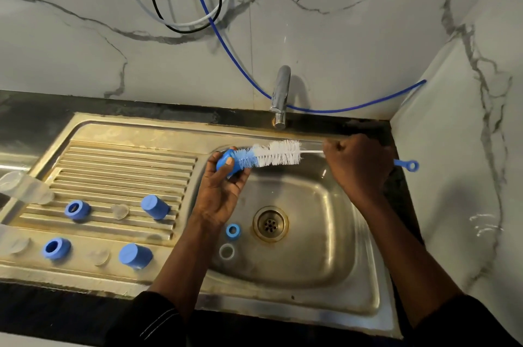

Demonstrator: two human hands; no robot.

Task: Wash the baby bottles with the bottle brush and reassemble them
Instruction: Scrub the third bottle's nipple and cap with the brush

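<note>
clear bottle [27, 186] blurred, likely cropped left

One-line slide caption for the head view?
Over the steel sink, the left hand grips a blue cap while the right hand holds the bottle brush bristles-first against it.

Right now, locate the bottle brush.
Head view: the bottle brush hangs over the sink near the tap, handle in the right hand, tip in the cap the left hand holds.
</note>
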